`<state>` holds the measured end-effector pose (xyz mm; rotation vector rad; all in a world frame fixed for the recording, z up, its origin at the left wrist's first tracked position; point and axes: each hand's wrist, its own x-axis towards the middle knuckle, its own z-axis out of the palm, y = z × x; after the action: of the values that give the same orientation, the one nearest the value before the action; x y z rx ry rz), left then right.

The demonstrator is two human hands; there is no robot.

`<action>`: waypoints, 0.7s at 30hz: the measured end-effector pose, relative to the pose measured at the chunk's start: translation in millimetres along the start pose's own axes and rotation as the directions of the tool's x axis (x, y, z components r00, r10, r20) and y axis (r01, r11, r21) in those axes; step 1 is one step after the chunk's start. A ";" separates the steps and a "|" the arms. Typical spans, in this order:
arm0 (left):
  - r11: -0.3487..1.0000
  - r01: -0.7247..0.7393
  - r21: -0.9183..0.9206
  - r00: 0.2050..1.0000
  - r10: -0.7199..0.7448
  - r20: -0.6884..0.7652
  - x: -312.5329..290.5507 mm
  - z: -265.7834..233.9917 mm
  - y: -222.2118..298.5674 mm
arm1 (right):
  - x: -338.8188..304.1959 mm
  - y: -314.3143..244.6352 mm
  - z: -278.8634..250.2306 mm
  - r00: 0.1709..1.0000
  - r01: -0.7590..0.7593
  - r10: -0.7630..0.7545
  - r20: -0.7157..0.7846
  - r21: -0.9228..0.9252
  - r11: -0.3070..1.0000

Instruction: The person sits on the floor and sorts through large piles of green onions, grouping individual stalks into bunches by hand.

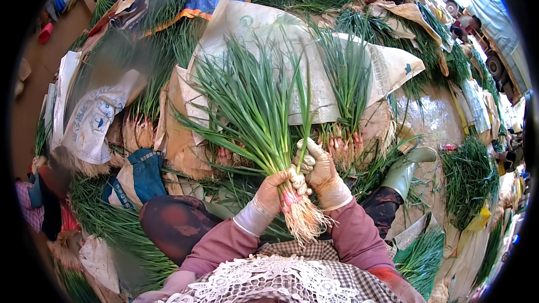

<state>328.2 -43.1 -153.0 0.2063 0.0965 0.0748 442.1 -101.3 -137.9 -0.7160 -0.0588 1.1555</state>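
Gloved left hand [274, 192] clasps a bunch of spring onions [255, 115] near a checked apron [351, 280] (pinkish-white roots [303, 220] nearest the wearer); gloved right hand [321, 173], fingers curled together alongside, apparently grips one leafy stalk [305, 116].

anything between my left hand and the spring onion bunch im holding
Nothing visible except the glove: the gloved left hand is closed around the spring onion bunch, just above its pinkish bulbs.
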 end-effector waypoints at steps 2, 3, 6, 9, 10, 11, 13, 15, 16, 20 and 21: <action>1.000 0.001 0.000 1.000 -0.001 -0.011 -1.7 -5.3 -0.1 | -2.7 2.5 4.9 0.989 0.038 -0.090 -0.121 -0.379 0.925; 0.999 -0.013 0.043 0.996 0.017 -0.088 -1.1 -8.7 -2.1 | 7.2 18.5 -15.3 0.940 0.240 -0.340 0.002 -0.712 0.660; 1.000 -0.025 -0.004 1.000 0.025 -0.008 0.5 -7.3 -1.4 | 1.6 17.3 -39.6 0.920 -0.193 -0.393 -0.009 -0.881 -0.432; 0.992 -0.009 0.128 0.990 0.027 -0.138 3.2 -3.4 -6.1 | -5.4 -2.8 -82.1 0.942 -0.324 -0.083 -0.325 -0.813 -0.484; 0.979 0.007 0.202 0.978 0.035 -0.203 1.1 -5.0 -6.7 | -6.5 -8.3 -79.0 0.907 -0.261 0.145 -0.395 -0.799 -0.542; 0.980 0.016 0.198 0.968 0.035 -0.250 -0.7 -6.4 -7.4 | -7.1 -10.0 -76.9 0.889 -0.375 0.158 -0.430 -0.881 -0.288; 0.979 0.056 0.198 0.970 -0.006 -0.243 2.4 -5.8 -11.5 | -7.8 -34.7 -55.2 0.945 -0.325 0.146 -0.292 -0.876 0.356; 0.975 0.085 0.207 0.966 -0.030 -0.257 2.6 2.2 -14.2 | 0.3 -34.9 -45.8 0.989 -0.090 -0.060 -0.133 -0.882 0.463; 0.978 0.079 0.192 0.966 -0.028 -0.256 4.5 1.5 -20.3 | 7.2 -27.2 -42.6 0.981 0.047 -0.194 -0.020 -0.940 0.338; 0.999 0.040 0.027 0.959 -0.030 -0.282 5.8 -0.5 -14.1 | 3.3 -33.6 -16.6 0.726 0.068 -0.508 0.463 -0.784 -0.617; 0.998 0.020 0.064 0.941 0.003 -0.339 6.9 2.9 -9.4 | 4.6 -33.1 -24.6 0.708 0.057 -0.543 0.451 -0.803 -0.593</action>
<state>335.9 -52.2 -152.7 0.2586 0.4443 0.0982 480.7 -116.3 -140.5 -2.3071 -1.2265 -0.3203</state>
